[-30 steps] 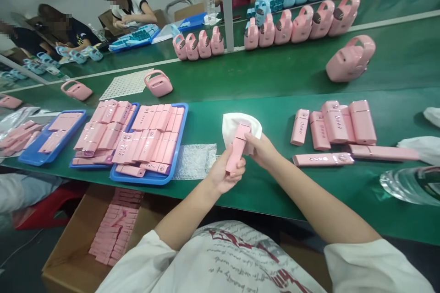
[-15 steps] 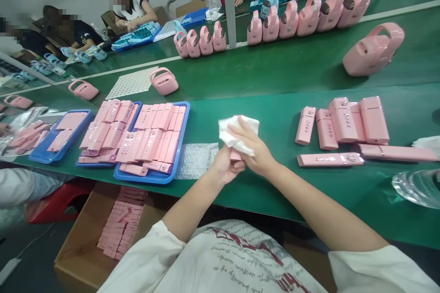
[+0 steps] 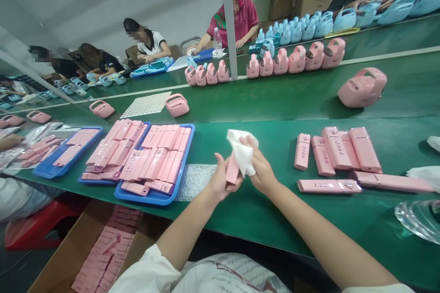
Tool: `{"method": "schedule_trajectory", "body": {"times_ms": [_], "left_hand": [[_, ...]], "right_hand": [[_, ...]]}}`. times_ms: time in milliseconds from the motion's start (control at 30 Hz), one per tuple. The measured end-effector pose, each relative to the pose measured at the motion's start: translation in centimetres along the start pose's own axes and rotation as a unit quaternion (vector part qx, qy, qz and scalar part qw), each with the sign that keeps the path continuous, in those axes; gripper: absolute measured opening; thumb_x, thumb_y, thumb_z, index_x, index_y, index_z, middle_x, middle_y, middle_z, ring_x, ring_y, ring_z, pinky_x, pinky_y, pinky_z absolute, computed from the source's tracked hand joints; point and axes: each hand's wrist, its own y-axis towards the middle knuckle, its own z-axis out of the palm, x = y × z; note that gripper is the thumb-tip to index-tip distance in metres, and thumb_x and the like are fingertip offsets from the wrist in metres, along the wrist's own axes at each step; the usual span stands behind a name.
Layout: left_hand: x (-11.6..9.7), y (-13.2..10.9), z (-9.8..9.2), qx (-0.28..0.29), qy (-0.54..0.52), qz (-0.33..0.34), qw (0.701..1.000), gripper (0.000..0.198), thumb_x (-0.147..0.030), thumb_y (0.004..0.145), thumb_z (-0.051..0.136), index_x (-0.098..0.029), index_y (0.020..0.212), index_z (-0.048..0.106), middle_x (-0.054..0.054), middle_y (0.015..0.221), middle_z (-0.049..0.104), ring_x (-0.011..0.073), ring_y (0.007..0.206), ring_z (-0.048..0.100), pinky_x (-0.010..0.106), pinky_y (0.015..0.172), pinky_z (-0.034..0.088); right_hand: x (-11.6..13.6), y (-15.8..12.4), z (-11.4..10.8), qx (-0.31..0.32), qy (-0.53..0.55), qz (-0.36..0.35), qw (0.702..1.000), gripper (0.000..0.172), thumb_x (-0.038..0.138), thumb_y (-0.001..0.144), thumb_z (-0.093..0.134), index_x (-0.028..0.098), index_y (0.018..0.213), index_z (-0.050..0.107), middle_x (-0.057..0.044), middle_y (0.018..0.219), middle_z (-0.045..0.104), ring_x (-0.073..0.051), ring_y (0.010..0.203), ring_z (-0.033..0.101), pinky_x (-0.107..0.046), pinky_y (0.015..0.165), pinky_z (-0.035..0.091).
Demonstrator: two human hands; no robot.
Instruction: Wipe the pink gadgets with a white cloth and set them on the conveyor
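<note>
Above the middle of the green table, my left hand (image 3: 220, 182) is closed around a pink rectangular case (image 3: 232, 170), its thumb standing up. My right hand (image 3: 261, 171) grips a white cloth (image 3: 242, 149) against the upper part of that case, so part of the case is covered. To the right stand several pink cases with silver bands, among them a small one (image 3: 302, 151); another case (image 3: 329, 186) lies flat in front of them. Left of my hands, a blue tray (image 3: 180, 183) is heaped with similar pink pieces.
Bubble wrap (image 3: 195, 181) lies beside the tray. A clear glass dish (image 3: 417, 219) sits at the right edge. Pink handled housings (image 3: 362, 88) stand on the raised strip beyond. Below the table is a cardboard box (image 3: 62, 242) of pink pieces. Several people sit across the line.
My head view has tilted up, so everything sits lower. The cloth has shifted on the case, baring more of its lower part, and my left thumb has lifted away.
</note>
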Motion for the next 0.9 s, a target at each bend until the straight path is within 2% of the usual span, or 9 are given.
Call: {"method": "schedule_trajectory", "body": {"times_ms": [67, 167, 233, 333, 433, 567, 633, 733, 900], "left_hand": [[0.1, 0.2, 0.3, -0.005, 0.024, 0.002, 1.0, 0.085, -0.093, 0.063, 0.038, -0.018, 0.099, 0.055, -0.005, 0.041, 0.048, 0.0044, 0.025, 0.022, 0.016, 0.028, 0.012], [-0.4, 0.4, 0.5, -0.075, 0.01, 0.022, 0.997, 0.081, -0.091, 0.063, 0.045, -0.016, 0.094, 0.055, -0.006, 0.044, 0.046, 0.0038, 0.027, 0.026, 0.016, 0.029, 0.014], [-1.3, 0.3, 0.6, -0.083, 0.021, 0.038, 0.996, 0.072, -0.083, 0.063, 0.059, -0.016, 0.086, 0.054, -0.006, 0.046, 0.047, 0.0025, 0.028, 0.027, 0.016, 0.03, 0.013], [-2.6, -0.1, 1.0, -0.019, 0.048, 0.055, 0.997, 0.054, -0.063, 0.068, 0.074, -0.016, 0.08, 0.05, -0.005, 0.049, 0.051, 0.0018, 0.029, 0.029, 0.015, 0.031, 0.017], [-3.3, -0.3, 1.4, -0.006, 0.033, 0.061, 0.998, 0.05, -0.058, 0.07, 0.075, -0.015, 0.084, 0.055, -0.003, 0.059, 0.056, 0.0047, 0.035, 0.042, 0.016, 0.033, 0.027], [-3.3, -0.2, 1.7, -0.042, -0.008, 0.046, 0.998, 0.053, -0.055, 0.071, 0.076, -0.008, 0.093, 0.063, 0.002, 0.07, 0.059, 0.0096, 0.054, 0.058, 0.018, 0.046, 0.042], [-3.3, -0.2, 1.8, -0.031, -0.02, 0.04, 0.999, 0.05, -0.051, 0.079, 0.07, -0.008, 0.103, 0.064, 0.002, 0.071, 0.059, 0.01, 0.057, 0.058, 0.02, 0.051, 0.045], [-3.3, -0.5, 2.0, -0.025, -0.02, 0.026, 0.999, 0.044, -0.045, 0.088, 0.061, -0.008, 0.113, 0.061, 0.003, 0.074, 0.061, 0.0109, 0.056, 0.059, 0.021, 0.053, 0.046], [-2.6, -0.1, 2.6, -0.067, 0.01, 0.006, 0.998, 0.035, -0.044, 0.094, 0.05, -0.011, 0.106, 0.058, 0.003, 0.069, 0.06, 0.0105, 0.048, 0.055, 0.02, 0.045, 0.04]], "right_hand": [[0.2, -0.4, 0.5, -0.03, 0.035, 0.078, 0.996, 0.049, 0.03, 0.098, 0.039, 0.022, 0.146, 0.039, -0.013, 0.145, 0.048, -0.025, 0.143, 0.034, -0.047, 0.117, 0.034], [0.9, -0.9, 1.6, -0.013, 0.162, 0.16, 0.974, 0.047, 0.049, 0.094, 0.046, 0.022, 0.132, 0.056, -0.012, 0.13, 0.062, -0.028, 0.133, 0.049, -0.048, 0.116, 0.035], [1.2, -1.0, 2.1, -0.031, 0.252, 0.273, 0.928, 0.052, 0.063, 0.083, 0.055, 0.021, 0.11, 0.068, -0.011, 0.111, 0.07, -0.03, 0.12, 0.059, -0.048, 0.111, 0.04], [0.8, -0.3, 2.0, -0.084, 0.314, 0.415, 0.85, 0.058, 0.073, 0.076, 0.056, 0.019, 0.092, 0.07, -0.01, 0.087, 0.073, -0.03, 0.09, 0.069, -0.048, 0.09, 0.055], [0.3, 0.8, 1.1, -0.111, 0.374, 0.46, 0.797, 0.061, 0.075, 0.076, 0.053, 0.018, 0.09, 0.068, -0.01, 0.086, 0.073, -0.03, 0.085, 0.07, -0.045, 0.077, 0.059], [0.6, 2.4, -0.4, -0.197, 0.5, 0.488, 0.688, 0.06, 0.068, 0.064, 0.072, 0.016, 0.094, 0.068, -0.012, 0.098, 0.073, -0.031, 0.1, 0.068, -0.041, 0.081, 0.059], [0.8, 2.8, -1.0, -0.224, 0.5, 0.475, 0.688, 0.058, 0.066, 0.068, 0.071, 0.017, 0.099, 0.068, -0.012, 0.102, 0.073, -0.03, 0.104, 0.067, -0.04, 0.084, 0.059], [0.8, 2.8, -1.5, -0.223, 0.477, 0.44, 0.727, 0.056, 0.066, 0.077, 0.062, 0.017, 0.105, 0.066, -0.011, 0.108, 0.071, -0.029, 0.109, 0.066, -0.04, 0.086, 0.058], [0.4, 1.8, -1.8, -0.137, 0.332, 0.361, 0.861, 0.06, 0.068, 0.087, 0.048, 0.018, 0.118, 0.062, -0.012, 0.117, 0.068, -0.03, 0.117, 0.061, -0.044, 0.096, 0.054]]}}
